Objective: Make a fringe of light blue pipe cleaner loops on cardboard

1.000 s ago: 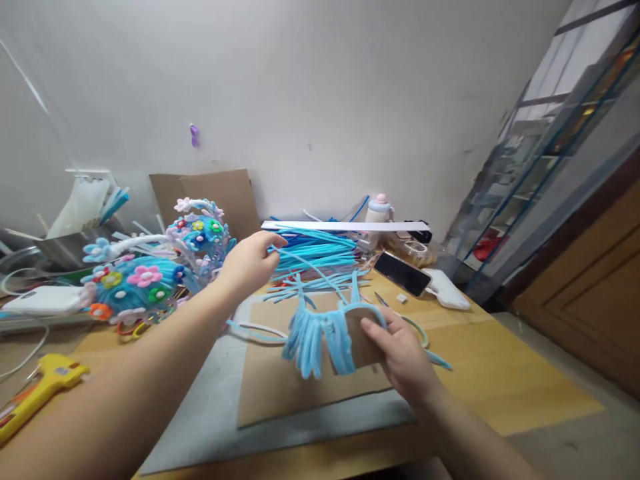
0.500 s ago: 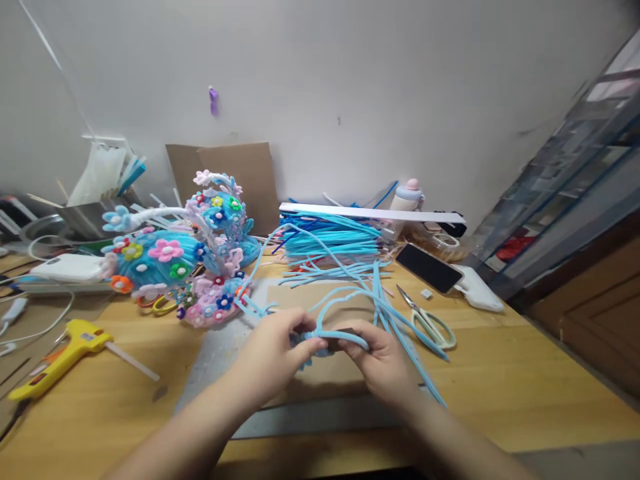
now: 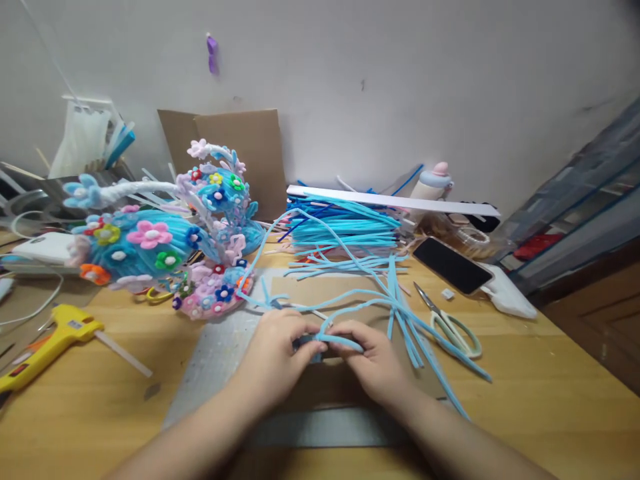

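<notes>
My left hand (image 3: 277, 350) is closed, thumb and fingers pinching a small light blue bundle of pipe cleaner (image 3: 343, 341) over the mat. From that pinch one fuzzy strand bends across to my right hand (image 3: 375, 360), whose fingers are also closed around it. What lies under the fingertips is mostly hidden. Another light blue strand (image 3: 345, 293) arches up behind my hands toward the right. Below them lies a brown cardboard sheet (image 3: 330, 393) on a grey cutting mat (image 3: 200, 373).
Flower-covered blue pipe cleaner pieces (image 3: 150, 250) stand at left, above a yellow glue gun (image 3: 60, 340). A stack of blue pipe cleaners (image 3: 345, 230) lies behind my hands. Scissors (image 3: 455, 330), a phone (image 3: 453, 265) and a bottle (image 3: 433, 185) are at right.
My hands have drawn closer together, and the brown strip seen between them before is now mostly covered. The view has tilted down and shifted slightly, moving the background outward.
</notes>
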The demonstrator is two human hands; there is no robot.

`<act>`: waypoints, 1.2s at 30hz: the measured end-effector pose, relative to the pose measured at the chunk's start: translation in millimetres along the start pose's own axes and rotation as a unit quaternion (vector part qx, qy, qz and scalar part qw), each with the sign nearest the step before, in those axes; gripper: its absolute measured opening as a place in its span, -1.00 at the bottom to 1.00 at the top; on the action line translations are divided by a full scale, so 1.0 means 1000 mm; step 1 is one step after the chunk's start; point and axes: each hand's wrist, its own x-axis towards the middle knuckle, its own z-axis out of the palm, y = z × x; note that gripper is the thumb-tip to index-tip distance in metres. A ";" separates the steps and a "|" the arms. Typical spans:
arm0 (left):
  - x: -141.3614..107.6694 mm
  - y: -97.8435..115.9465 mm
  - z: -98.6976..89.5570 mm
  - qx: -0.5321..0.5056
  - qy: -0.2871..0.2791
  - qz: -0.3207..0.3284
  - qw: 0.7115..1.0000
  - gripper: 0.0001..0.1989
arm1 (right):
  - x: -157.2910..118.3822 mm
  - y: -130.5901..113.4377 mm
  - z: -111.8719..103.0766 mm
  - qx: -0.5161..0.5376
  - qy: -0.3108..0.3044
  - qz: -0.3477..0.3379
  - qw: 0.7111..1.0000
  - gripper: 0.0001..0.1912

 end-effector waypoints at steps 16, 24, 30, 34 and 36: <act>-0.002 -0.001 0.011 0.078 0.006 0.013 0.997 -0.88 | -0.005 0.005 -0.006 -0.004 0.024 0.045 0.999 -0.92; 0.000 -0.004 0.005 0.068 0.022 -0.007 0.997 -0.86 | 0.006 0.006 -0.028 0.068 -0.073 0.094 0.991 -0.82; -0.005 -0.001 -0.004 -0.153 0.169 -0.128 0.965 -0.81 | 0.007 0.014 -0.019 0.220 -0.043 0.134 0.965 -0.75; -0.007 0.011 -0.002 -0.345 0.216 -0.197 0.892 -0.78 | -0.001 0.003 0.007 0.247 0.032 0.056 0.967 -0.69; -0.007 0.016 0.000 -0.394 0.231 -0.209 0.865 -0.78 | -0.005 -0.005 0.017 0.219 0.062 0.023 0.973 -0.67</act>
